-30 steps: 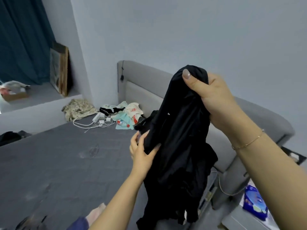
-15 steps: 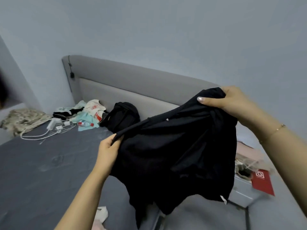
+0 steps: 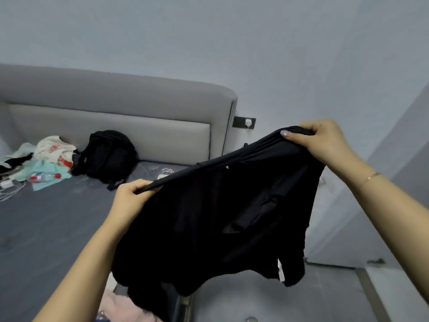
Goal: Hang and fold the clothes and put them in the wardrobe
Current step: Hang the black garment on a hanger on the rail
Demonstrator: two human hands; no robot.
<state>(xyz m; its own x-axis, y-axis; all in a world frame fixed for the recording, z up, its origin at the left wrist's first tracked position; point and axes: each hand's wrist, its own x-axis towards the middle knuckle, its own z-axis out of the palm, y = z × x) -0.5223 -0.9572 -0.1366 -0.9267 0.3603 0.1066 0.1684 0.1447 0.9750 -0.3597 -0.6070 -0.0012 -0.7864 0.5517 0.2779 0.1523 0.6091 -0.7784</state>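
A: Our left hand (image 3: 133, 197) pinches one end of the black garment's (image 3: 216, 219) top edge, above the bed (image 3: 53, 214); our right hand (image 3: 325, 141) is clamped on the other end, higher up, so the cloth hangs stretched between us in the air.

B: We judge it light, thin and limp. It sags freely, so we should keep hold at the two upper corners.

A: What kind of garment it is we cannot tell; its folds merge into black, the lower hem leaves the frame, and no wardrobe shows.
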